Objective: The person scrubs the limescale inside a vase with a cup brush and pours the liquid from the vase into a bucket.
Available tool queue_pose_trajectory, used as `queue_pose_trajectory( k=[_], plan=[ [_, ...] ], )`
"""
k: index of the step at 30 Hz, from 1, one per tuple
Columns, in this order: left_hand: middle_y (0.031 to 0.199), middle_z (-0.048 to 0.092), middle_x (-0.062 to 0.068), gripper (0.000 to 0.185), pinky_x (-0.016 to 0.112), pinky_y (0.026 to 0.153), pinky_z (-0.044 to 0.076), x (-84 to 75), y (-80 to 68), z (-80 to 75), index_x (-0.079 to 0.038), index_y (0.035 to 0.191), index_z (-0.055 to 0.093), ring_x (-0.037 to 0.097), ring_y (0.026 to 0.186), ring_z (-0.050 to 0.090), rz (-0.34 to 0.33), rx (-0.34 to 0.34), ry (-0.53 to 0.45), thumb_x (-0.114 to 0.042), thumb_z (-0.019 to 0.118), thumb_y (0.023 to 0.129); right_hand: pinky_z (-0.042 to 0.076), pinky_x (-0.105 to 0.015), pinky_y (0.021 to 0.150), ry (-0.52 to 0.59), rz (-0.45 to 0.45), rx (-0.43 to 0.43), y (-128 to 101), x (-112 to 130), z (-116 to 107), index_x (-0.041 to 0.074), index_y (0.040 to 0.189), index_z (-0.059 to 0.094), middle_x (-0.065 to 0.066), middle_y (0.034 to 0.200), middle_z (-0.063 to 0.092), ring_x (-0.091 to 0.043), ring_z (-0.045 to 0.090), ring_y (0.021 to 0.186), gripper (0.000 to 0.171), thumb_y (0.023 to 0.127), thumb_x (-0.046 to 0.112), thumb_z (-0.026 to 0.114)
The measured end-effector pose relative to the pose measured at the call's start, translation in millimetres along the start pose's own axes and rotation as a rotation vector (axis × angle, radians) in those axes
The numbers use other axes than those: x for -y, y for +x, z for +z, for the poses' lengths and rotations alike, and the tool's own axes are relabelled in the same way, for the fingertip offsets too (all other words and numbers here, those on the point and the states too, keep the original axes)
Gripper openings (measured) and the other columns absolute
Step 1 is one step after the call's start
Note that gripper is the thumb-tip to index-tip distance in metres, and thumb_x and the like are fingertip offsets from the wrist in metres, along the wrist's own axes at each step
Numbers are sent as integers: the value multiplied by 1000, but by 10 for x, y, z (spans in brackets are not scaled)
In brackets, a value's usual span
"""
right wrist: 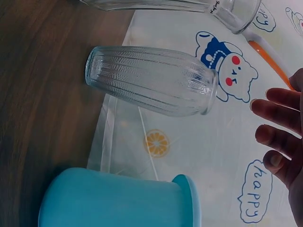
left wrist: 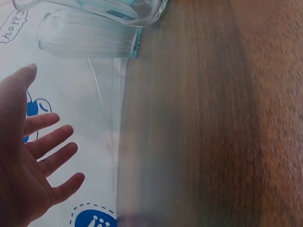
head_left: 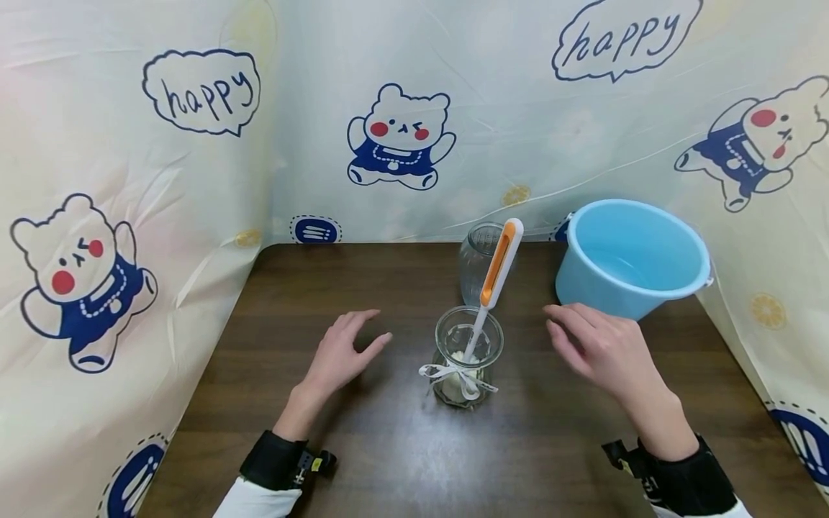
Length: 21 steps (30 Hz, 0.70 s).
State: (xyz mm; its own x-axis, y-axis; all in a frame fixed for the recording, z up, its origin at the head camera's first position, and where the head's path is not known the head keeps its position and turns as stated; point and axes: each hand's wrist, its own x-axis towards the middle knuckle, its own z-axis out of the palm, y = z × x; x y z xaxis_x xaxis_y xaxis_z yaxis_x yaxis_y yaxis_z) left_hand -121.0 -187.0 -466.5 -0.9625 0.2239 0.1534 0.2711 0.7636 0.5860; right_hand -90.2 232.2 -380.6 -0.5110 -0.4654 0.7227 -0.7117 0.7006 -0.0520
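Two hands hover above the dark wooden table (head_left: 388, 446), one on each side of a small glass jar (head_left: 468, 356); neither touches it; the left hand (head_left: 340, 356) is low over the wood with its fingers spread and relaxed, gripping nothing, and the left wrist view shows the same splayed fingers (left wrist: 49, 142) against the curtain; the right hand (head_left: 599, 345) is likewise loose and flat, holding nothing, its fingertips pointing toward the jar. The jar stands upright between them, near the middle of the table; it is clear, with a wide mouth and a white ribbon (head_left: 460, 378) tied in a bow about its neck; something pale sits in its bottom, too small to name. A brush (head_left: 495, 277) with a white and orange handle leans in the jar, its head down inside and its handle tilting up and to the right. By my judgement the brush is already placed in the jar, while any scrubbing or rinsing is yet to be done, since no hand has hold of either. Just behind the jar stands a taller ribbed glass vase (head_left: 476, 262), upright; to its right a light blue bucket (head_left: 631, 255) sits tilted against the bear-printed curtain (head_left: 401, 137) that walls the far side.
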Motion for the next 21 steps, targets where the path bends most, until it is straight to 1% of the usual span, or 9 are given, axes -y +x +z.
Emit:
queue_pose_trajectory(
  k=[2,5,10,12,14,17,21],
  plan=[
    [144,60,10,64,62,112,40,-18,0,13,-15,146,58,31,134,53,13,5,-9,-58,64,98,54,-35,52,1,5,1,-5,-1,0,3,108,76,-6,85,73,-19,66,62,43,107,36,48],
    [143,61,8,61,58,111,44,-41,1,37,-15,145,59,29,133,55,38,10,-63,-54,67,98,54,-35,53,7,16,7,-18,-6,2,3,108,76,-6,85,73,-18,66,62,43,108,36,47],
    [138,64,7,54,54,105,51,-72,19,109,-14,143,60,27,128,60,125,15,-228,-38,74,97,57,-34,57,57,64,29,-28,-22,6,4,109,75,-6,88,74,-16,67,65,45,109,39,47],
    [137,64,8,54,53,104,52,-109,29,153,-14,145,59,27,127,60,174,20,-303,-31,77,96,57,-34,58,80,90,38,-27,-25,8,4,109,75,-5,90,75,-16,67,66,46,109,41,47],
    [138,64,7,58,53,104,52,-169,44,197,-15,146,57,25,128,60,211,34,-377,-26,79,94,58,-33,59,91,114,50,-17,-25,11,5,110,75,-5,92,75,-15,68,68,48,109,43,47],
    [141,63,9,64,53,106,50,-277,79,272,-13,148,54,25,132,57,270,60,-489,-21,83,91,55,-29,57,105,129,43,17,-19,28,6,112,75,-4,91,75,-14,65,65,48,109,45,47],
    [147,58,11,79,52,110,47,-413,144,378,-7,152,48,29,138,53,332,105,-623,-22,88,86,48,-23,52,115,123,14,87,-1,61,7,114,75,-1,85,71,-12,58,60,47,109,45,48]
  ],
)
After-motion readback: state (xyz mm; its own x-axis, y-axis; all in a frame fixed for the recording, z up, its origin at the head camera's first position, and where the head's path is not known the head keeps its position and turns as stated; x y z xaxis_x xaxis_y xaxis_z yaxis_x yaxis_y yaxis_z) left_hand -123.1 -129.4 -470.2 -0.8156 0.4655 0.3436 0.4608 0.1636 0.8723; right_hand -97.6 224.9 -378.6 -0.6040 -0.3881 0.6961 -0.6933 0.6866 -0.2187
